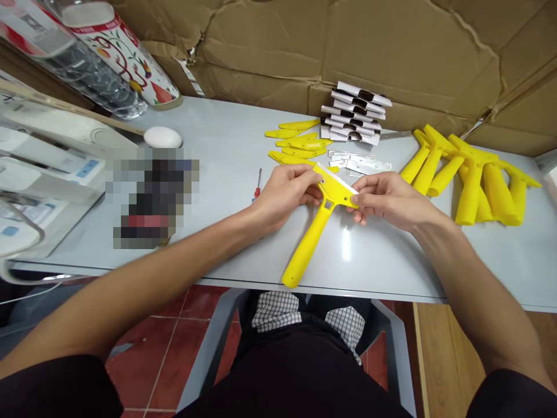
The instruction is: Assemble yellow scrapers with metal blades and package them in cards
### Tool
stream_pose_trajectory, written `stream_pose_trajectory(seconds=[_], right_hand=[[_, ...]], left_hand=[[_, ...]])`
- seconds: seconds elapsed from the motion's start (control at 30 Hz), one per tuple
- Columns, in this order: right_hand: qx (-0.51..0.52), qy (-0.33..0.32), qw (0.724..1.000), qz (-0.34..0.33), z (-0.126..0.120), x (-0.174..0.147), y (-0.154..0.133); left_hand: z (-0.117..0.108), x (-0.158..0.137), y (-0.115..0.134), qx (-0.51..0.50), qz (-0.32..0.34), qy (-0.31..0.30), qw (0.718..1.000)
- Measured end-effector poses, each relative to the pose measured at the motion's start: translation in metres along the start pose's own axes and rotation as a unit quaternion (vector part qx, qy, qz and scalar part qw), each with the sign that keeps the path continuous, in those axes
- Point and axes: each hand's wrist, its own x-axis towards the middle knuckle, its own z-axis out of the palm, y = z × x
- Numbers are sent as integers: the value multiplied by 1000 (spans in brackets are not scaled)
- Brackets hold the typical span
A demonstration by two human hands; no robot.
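Note:
Between my two hands is a yellow scraper, its handle slanting down toward the table's front edge. A white strip runs along the top of its head, and two small dark screw spots show on the face. My left hand pinches the left end of the head. The right end is gripped by my right hand, thumb in front. Just beyond the scraper lie thin metal blades and several loose yellow head plates. A small screwdriver with a red handle rests left of my left hand.
Folded white card sleeves are stacked at the back. Several yellow scraper handles lie at the right. On the left are a blurred-out dark object, a white oval item and bottles. Cardboard walls the back.

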Motion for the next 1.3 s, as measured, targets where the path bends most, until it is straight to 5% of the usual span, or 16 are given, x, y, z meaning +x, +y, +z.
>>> stream_pose_trajectory(seconds=[0.37, 0.47, 0.6, 0.73, 0.8, 1.07, 1.17, 1.3], right_hand=[[3, 14, 1000, -2, 1, 0, 2], [6, 13, 1000, -1, -1, 0, 3], [11, 13, 1000, -18, -9, 0, 5], [12, 3, 1000, -18, -16, 1, 6], [10, 0, 1000, -17, -18, 1, 5], [9, -17, 1000, -21, -19, -8, -7], [8, -13, 1000, -23, -21, -8, -7], [20, -6, 999, -26, -27, -5, -4]], left_hand=[[5, -1, 7, 62, -16, 47, 997], [-1, -10, 23, 157, 42, 59, 985], [-29, -38, 36, 348, 187, 156, 905], [-61, -66, 12, 542, 189, 191, 796], [-67, -74, -7, 593, 178, 170, 766], [-21, -61, -34, 564, 234, -2, 792], [1, -38, -31, 570, 245, -32, 784], [7, -15, -19, 529, 257, -10, 808]])
